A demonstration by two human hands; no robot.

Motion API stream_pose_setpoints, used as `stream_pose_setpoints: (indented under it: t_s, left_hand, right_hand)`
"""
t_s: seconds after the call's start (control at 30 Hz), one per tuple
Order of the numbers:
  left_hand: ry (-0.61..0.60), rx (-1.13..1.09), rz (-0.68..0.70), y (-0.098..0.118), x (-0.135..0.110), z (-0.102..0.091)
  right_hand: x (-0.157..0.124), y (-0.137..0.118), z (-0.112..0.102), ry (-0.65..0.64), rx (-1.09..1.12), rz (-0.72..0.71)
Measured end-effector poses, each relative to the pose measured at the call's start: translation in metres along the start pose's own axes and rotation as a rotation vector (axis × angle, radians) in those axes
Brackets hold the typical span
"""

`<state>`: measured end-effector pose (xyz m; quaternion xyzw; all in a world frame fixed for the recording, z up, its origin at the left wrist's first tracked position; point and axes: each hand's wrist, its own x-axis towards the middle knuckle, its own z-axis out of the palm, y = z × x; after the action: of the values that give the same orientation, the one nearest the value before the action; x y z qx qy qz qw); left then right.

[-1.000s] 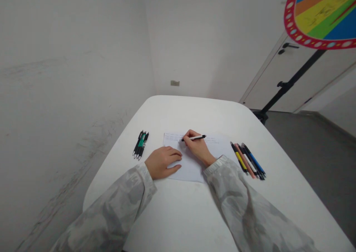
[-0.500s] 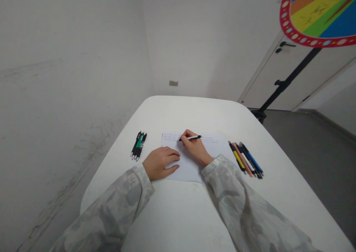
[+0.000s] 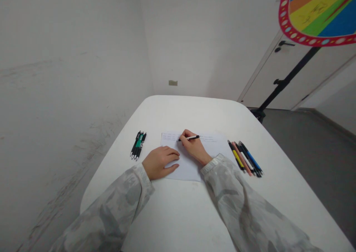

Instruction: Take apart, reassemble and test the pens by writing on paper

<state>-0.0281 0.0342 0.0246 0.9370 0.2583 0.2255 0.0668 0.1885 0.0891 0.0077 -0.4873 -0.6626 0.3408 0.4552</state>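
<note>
A sheet of white paper [image 3: 185, 169] lies on the table, with faint lines of handwriting near its top edge. My right hand [image 3: 193, 146] rests on the sheet and pinches a white pen with black ends [image 3: 192, 137]. The pen's tip is at the written lines, on the left of my fingers. Lying flat on the lower left part of the paper, my left hand [image 3: 161, 162] has its fingers stretched out and holds nothing.
Several black and green pens [image 3: 138, 145] lie left of the paper. To its right is a row of several pens [image 3: 244, 159] in yellow, pink, white and blue. The white table [image 3: 194, 113] stands by walls; a colourful wheel [image 3: 319, 14] on a black stand is at right.
The view has shifted very slightly. Both hands stay in nearly the same place, and the pen remains in my right hand at the written lines.
</note>
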Motion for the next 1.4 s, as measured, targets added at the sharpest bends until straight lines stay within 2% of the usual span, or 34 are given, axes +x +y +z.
stream_pose_setpoints:
  t_s: [1.4]
  left_hand:
    - [-0.007, -0.005, 0.001, 0.0004, -0.0002, -0.0010]
  right_hand:
    - [-0.0002, -0.0028, -0.0017, 0.041, 0.002, 0.011]
